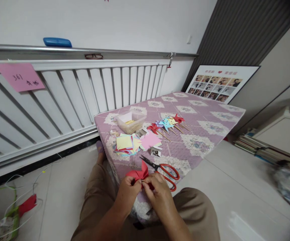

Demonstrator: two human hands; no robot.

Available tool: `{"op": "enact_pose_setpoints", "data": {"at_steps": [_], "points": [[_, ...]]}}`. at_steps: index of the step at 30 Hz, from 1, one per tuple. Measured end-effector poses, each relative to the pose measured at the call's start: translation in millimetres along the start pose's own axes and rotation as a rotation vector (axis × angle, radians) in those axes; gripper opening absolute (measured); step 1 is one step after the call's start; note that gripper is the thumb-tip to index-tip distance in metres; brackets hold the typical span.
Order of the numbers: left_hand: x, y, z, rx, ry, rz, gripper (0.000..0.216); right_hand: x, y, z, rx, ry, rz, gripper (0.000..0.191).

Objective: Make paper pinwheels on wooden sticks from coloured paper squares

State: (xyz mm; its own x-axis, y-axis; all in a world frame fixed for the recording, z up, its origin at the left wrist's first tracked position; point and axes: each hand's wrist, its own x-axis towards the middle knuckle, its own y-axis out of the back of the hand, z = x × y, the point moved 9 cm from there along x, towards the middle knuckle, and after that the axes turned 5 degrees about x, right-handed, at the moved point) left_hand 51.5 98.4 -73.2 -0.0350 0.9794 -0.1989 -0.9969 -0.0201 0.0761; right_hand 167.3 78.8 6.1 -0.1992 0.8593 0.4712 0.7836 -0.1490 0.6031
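A red paper pinwheel point(137, 174) is over the near edge of the cloth-covered table, held in my left hand point(127, 194) with thumb and fingers closed on its lower side. My right hand point(160, 191) pinches at the pinwheel's middle, where a tiny metallic piece shows between the fingertips; its kind is too small to tell. Beside my right hand lie scissors point(156, 166) with orange-red handles. Further up are a small box of metal pins point(156, 152), a stack of coloured paper squares point(124, 142) and a pink sheet point(150, 139). Several finished pinwheels on sticks point(167, 124) rest beyond.
A clear plastic tub point(131, 122) with thin sticks stands near the radiator point(124, 85). The table point(197, 142) has a purple patterned cloth. A photo board point(216, 83) leans at the far end. Cables and a red object point(27, 205) lie on the floor at left.
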Motion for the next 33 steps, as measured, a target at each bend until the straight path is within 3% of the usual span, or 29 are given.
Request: {"op": "enact_pose_setpoints", "data": {"at_steps": [7,33], "points": [[0.4,-7.4,-3.4,-0.167,0.085,-0.004,0.014,1.1,-4.0,9.3,-0.002,-0.057,-0.009,0.010],[16.1,0.5,-29.8,-0.182,0.113,0.025,0.010,7.5,-26.9,23.0,-0.004,-0.017,-0.064,0.016]]}}
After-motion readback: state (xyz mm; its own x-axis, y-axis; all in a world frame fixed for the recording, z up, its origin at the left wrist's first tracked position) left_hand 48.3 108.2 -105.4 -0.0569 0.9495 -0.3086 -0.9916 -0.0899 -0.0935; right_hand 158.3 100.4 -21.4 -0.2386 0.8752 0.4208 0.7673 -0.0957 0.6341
